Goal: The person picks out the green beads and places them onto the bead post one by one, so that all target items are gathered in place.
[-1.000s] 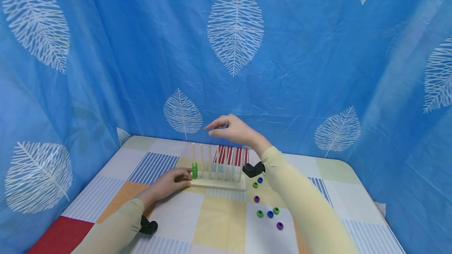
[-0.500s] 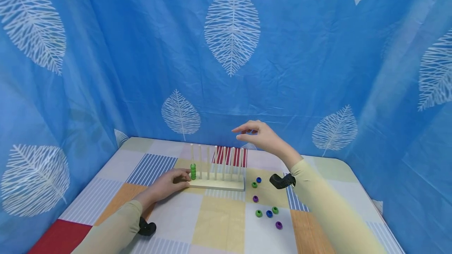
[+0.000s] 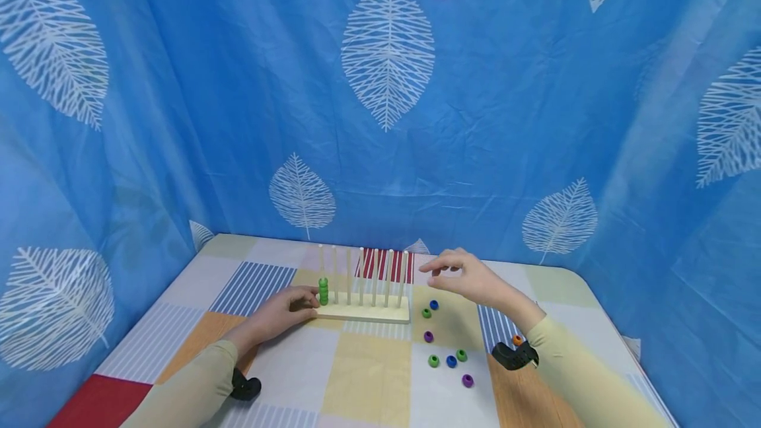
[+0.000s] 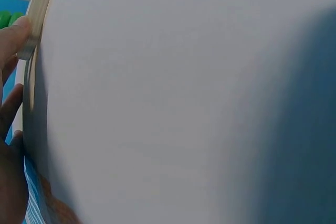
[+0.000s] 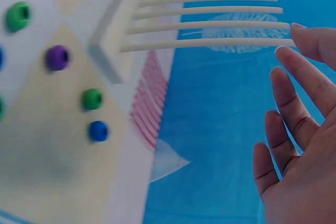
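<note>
A pale wooden peg rack [image 3: 362, 312] with several upright pegs stands on the table. Green beads [image 3: 324, 291] are stacked on its leftmost peg. My left hand [image 3: 287, 311] grips the left end of the rack's base; in the left wrist view the thumb [image 4: 20, 29] lies on the base edge, close to the green beads. To the right of the rack, my right hand [image 3: 470, 276] hovers above the table with nothing in it. In the right wrist view its fingers [image 5: 286, 90] are loosely bent and spread, with the thumb and index fingertip apart.
Loose beads lie right of the rack: a blue bead [image 3: 434, 305], a purple bead [image 3: 429, 336], several green ones and others nearer. An orange bead [image 3: 517, 339] lies by the right wrist strap. A patchwork tablecloth [image 3: 368, 375] covers the table; a blue curtain [image 3: 475, 150] surrounds it.
My right hand has moved from above the rack to the right and down toward the table. The orange bead has come into view. My left hand stays at the rack's left end.
</note>
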The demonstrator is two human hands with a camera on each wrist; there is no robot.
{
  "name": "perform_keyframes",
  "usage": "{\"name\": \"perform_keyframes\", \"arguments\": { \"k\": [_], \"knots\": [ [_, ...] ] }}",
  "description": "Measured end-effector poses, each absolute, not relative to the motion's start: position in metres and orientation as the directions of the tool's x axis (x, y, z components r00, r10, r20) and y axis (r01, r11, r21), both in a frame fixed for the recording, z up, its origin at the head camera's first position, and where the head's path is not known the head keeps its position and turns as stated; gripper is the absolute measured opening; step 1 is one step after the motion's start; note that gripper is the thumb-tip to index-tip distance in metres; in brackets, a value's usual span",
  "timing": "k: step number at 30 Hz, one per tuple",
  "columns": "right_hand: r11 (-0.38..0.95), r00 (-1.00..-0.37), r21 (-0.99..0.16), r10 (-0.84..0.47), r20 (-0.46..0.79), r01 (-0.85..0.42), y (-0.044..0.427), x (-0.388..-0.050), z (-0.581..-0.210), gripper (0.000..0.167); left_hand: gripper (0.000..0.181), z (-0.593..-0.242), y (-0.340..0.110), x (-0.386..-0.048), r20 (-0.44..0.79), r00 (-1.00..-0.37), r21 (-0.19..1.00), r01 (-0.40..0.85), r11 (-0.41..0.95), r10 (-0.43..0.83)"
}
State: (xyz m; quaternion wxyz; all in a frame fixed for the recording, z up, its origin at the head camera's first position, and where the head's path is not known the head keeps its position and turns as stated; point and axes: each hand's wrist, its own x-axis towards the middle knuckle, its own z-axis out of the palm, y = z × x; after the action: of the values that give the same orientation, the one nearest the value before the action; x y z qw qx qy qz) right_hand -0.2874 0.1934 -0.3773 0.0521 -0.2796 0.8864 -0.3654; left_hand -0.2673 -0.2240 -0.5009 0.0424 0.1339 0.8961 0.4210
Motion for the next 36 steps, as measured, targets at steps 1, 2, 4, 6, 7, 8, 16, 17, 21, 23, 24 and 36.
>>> {"name": "perform_keyframes", "arguments": {
  "k": [1,2,4,6,7,8,16,17,21,23,24,36],
  "knots": [
    [0.578,-0.838,-0.677,-0.535,0.107,-0.456,0.197,-0.285,-0.381,0.024,0.006,-0.501,-0.224,-0.267,0.037,-0.96,0.768,0.204,0.607,0.276],
    [0.576,-0.838,-0.681,-0.535,0.104,-0.452,0.2,-0.282,-0.385,0.024,0.006,-0.501,-0.224,-0.267,0.038,-0.96,0.77,0.204,0.604,0.276],
    [0.567,-0.837,-0.692,-0.538,0.1,-0.447,0.206,-0.277,-0.393,0.024,0.006,-0.501,-0.224,-0.267,0.042,-0.96,0.772,0.207,0.601,0.277],
    [0.563,-0.838,-0.701,-0.538,0.092,-0.438,0.212,-0.272,-0.399,0.024,0.006,-0.501,-0.224,-0.266,0.041,-0.96,0.773,0.205,0.601,0.276],
    [0.564,-0.841,-0.706,-0.535,0.084,-0.429,0.215,-0.27,-0.402,0.024,0.006,-0.501,-0.224,-0.266,0.037,-0.961,0.774,0.202,0.6,0.275],
    [0.568,-0.845,-0.709,-0.53,0.074,-0.418,0.218,-0.267,-0.405,0.024,0.006,-0.501,-0.224,-0.265,0.034,-0.961,0.773,0.199,0.602,0.274],
    [0.603,-0.867,-0.707,-0.498,0.03,-0.371,0.243,-0.253,-0.421,0.027,0.005,-0.5,-0.224,-0.264,0.024,-0.963,0.784,0.185,0.593,0.269],
    [0.607,-0.867,-0.705,-0.497,0.025,-0.368,0.245,-0.252,-0.423,0.028,0.005,-0.499,-0.224,-0.265,0.025,-0.963,0.783,0.186,0.593,0.269],
    [0.619,-0.868,-0.703,-0.497,-0.005,-0.351,0.253,-0.249,-0.431,0.028,0.005,-0.499,-0.224,-0.265,0.026,-0.961,0.786,0.19,0.588,0.275],
    [0.61,-0.861,-0.715,-0.507,-0.023,-0.34,0.256,-0.249,-0.434,0.028,0.005,-0.499,-0.224,-0.267,0.029,-0.961,0.786,0.192,0.588,0.276],
    [0.607,-0.86,-0.725,-0.509,-0.039,-0.326,0.257,-0.248,-0.436,0.028,0.005,-0.499,-0.224,-0.267,0.027,-0.961,0.788,0.19,0.586,0.275],
    [0.565,-0.81,-0.762,-0.578,-0.093,-0.316,0.264,-0.243,-0.462,0.023,0.006,-0.498,-0.223,-0.267,0.021,-0.963,0.764,0.188,0.618,0.268]
  ]
}}
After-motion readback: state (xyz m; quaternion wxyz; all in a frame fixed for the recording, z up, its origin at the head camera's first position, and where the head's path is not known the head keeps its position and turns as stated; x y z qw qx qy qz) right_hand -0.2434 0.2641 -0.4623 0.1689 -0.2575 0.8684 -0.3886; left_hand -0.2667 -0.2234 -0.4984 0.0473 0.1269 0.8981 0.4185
